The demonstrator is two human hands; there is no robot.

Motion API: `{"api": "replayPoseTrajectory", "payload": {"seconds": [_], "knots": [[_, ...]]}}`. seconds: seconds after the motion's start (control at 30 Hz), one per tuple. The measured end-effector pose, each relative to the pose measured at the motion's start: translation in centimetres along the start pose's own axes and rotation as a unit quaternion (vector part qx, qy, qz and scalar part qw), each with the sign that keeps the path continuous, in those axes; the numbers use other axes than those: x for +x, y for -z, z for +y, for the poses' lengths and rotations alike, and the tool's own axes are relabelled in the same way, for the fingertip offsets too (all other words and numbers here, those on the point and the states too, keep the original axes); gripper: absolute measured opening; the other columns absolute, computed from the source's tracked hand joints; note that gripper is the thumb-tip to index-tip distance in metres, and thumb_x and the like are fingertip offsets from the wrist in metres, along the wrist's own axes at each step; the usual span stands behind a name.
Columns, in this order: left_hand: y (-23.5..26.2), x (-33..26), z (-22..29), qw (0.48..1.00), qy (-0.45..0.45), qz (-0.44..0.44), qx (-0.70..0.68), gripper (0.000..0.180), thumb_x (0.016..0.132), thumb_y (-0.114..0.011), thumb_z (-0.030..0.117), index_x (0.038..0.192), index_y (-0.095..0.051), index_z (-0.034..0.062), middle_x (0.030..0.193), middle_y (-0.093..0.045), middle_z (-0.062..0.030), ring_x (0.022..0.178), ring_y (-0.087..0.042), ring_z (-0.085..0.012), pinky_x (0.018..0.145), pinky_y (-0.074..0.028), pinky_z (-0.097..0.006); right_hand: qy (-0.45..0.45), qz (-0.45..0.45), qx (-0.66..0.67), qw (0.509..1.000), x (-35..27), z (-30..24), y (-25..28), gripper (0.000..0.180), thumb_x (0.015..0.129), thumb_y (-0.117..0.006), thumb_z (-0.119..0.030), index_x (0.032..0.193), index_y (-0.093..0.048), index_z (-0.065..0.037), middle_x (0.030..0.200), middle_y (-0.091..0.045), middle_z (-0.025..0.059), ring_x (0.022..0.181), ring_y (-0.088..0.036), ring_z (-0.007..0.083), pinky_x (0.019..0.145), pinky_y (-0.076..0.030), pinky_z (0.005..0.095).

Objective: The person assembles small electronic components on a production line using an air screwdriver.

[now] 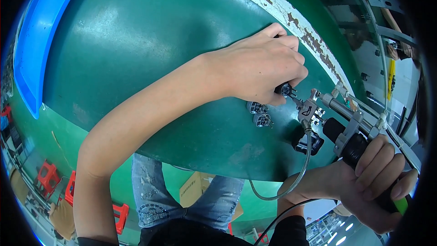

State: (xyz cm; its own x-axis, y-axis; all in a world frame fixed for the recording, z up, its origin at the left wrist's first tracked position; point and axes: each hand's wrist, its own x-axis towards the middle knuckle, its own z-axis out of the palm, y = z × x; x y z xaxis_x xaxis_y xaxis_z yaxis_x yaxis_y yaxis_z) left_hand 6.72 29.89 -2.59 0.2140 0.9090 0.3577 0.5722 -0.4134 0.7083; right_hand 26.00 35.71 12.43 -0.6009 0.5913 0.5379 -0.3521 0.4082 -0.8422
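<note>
Left hand: the left hand (261,68) is laid on the green table (136,64) near its right edge, with the fingers curled together and clamped on a small dark component (285,89) with metal pins.
Held component: it is pinched at the fingertips, just beside the metal tip (308,108) of the tool.
Spare components: two more small components (259,113) are seen lying on the table just below the left hand, touching each other.
Right hand: the right hand (371,187) is wrapped around the black handle (359,148) of the hand tool, fingers closed tightly on it, off the table's lower right edge.
Tool: it is pointed up and left toward the held component; a grey hose (291,182) is looped from its head down past the table edge.
Blue bin: a blue tray (38,36) is set along the table's far left edge.
</note>
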Motion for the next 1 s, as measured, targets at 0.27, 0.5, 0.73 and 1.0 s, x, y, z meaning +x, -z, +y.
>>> {"api": "replayPoseTrajectory", "payload": {"seconds": [0.27, 0.5, 0.73, 1.0], "knots": [[1.2, -0.3, -0.5, 1.0, -0.024, -0.015, -0.008, 0.024, 0.076, -0.085, 0.022, 0.088, -0.068, 0.0107, 0.091, -0.064, 0.0, 0.105, -0.057, -0.0204, 0.106, -0.036, -0.04, 0.02, -0.084, 0.027, 0.996, 1.1, -5.2, 2.4, 0.064, 0.105, -0.038, -0.066, 0.115, -0.053, -0.005, 0.064, -0.047, 0.0029, 0.048, -0.047, 0.0185, 0.047, -0.048, 0.0364], [3.7, 1.7, -2.3, 0.992, 0.074, 0.025, -0.1, 0.034, 0.078, -0.087, 0.029, 0.097, -0.071, 0.0055, 0.092, -0.068, -0.0076, 0.092, -0.064, -0.0263, 0.087, -0.051, -0.04, 0.033, -0.044, 0.037, 0.998, 0.9, -4.8, 2.9, 0.067, 0.105, -0.036, -0.067, 0.116, -0.053, -0.003, 0.063, -0.045, 0.0015, 0.048, -0.045, 0.0176, 0.047, -0.048, 0.0357], [1.2, 11.6, -3.1, 0.836, 0.357, 0.263, 0.324, 0.033, 0.083, -0.083, 0.024, 0.096, -0.066, -0.0025, 0.107, -0.068, -0.0221, 0.102, -0.068, -0.04, 0.087, -0.058, -0.047, 0.047, 0.152, -0.14, 0.977, 0.1, -4.4, 2.2, 0.044, 0.087, -0.063, -0.056, 0.079, -0.05, -0.014, 0.049, -0.049, -0.0025, 0.037, -0.044, 0.0045, 0.042, -0.033, 0.0179], [2.1, 10.2, -6.0, 0.932, 0.203, 0.231, 0.194, 0.028, 0.083, -0.083, 0.022, 0.095, -0.069, -0.0001, 0.107, -0.069, -0.0184, 0.107, -0.067, -0.0384, 0.088, -0.057, -0.045, -0.028, -0.148, 0.026, 0.988, 2.2, -4.2, 1.7, 0.065, 0.105, -0.036, -0.068, 0.116, -0.053, -0.006, 0.064, -0.045, 0.0022, 0.05, -0.045, 0.0179, 0.049, -0.049, 0.0348]]}}
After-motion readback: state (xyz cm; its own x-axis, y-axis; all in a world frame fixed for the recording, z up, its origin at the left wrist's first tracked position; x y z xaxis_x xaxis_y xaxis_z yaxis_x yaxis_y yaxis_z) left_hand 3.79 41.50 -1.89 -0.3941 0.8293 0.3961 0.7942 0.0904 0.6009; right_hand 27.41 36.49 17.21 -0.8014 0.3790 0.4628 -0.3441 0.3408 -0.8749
